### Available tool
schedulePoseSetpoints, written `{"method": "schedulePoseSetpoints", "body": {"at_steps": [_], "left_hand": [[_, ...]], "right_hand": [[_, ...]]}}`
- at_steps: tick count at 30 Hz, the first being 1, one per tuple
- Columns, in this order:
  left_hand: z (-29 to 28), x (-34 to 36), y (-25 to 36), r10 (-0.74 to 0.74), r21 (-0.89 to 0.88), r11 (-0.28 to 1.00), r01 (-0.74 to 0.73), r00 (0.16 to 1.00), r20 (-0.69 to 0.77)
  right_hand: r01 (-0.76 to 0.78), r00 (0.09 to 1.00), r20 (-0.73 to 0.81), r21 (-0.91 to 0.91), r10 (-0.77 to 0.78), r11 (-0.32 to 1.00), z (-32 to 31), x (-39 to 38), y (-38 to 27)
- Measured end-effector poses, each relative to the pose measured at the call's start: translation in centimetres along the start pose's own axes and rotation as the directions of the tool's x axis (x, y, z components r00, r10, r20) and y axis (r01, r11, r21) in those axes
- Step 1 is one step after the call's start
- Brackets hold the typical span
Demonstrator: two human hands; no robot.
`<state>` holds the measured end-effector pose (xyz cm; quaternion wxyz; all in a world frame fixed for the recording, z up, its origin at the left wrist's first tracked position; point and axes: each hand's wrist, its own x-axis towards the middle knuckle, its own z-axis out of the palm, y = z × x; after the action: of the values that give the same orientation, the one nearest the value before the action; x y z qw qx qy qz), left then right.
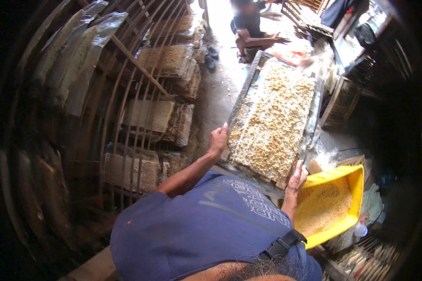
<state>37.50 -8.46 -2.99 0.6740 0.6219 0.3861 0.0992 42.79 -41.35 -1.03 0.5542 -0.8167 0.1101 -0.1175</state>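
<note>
I hold a long wooden tray (pixel 248 86) covered with pale yellow dried pieces (pixel 274 119), tilted with its near end low. My left hand (pixel 218 139) grips the near left corner of the tray. My right hand (pixel 296 178) grips the near right corner. Just below my right hand stands a yellow plastic bin (pixel 354 175) part full of the same yellow pieces (pixel 323 206). My blue shirt fills the lower middle of the view.
A metal rack (pixel 136 112) on the left holds several more trays of dried pieces. Another person (pixel 251 28) crouches at the far end of the narrow floor. Wooden crates (pixel 342 100) stand at right, and a plastic bottle (pixel 360 229) lies near the bin.
</note>
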Motion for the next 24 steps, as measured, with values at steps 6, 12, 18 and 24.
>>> {"method": "schedulePoseSetpoints", "body": {"at_steps": [6, 12, 18, 24], "left_hand": [[-9.3, 8.7, 0.0, 0.016, 0.082, 0.997, -0.006, 0.992, -0.124], [-19.8, 18.2, -5.2, -0.097, -0.079, 0.994, 0.074, 0.932, -0.349], [-26.2, 29.6, -6.4, -0.2, -0.053, 0.979, 0.197, 0.876, -0.44], [-27.4, 40.7, -10.9, -0.316, -0.22, 0.945, 0.242, 0.852, -0.417]], "right_hand": [[-0.134, 0.961, 0.217, -0.185, 0.173, 0.974, 11.7, -0.8, -0.6], [0.038, 0.878, 0.47, -0.26, 0.092, 0.965, 29.1, 1.1, -7.4], [0.087, 0.852, 0.503, -0.409, 0.145, 0.908, 44.3, 0.9, -10.7], [0.233, 0.834, 0.543, -0.511, 0.101, 0.827, 58.0, 4.3, -9.8]]}}
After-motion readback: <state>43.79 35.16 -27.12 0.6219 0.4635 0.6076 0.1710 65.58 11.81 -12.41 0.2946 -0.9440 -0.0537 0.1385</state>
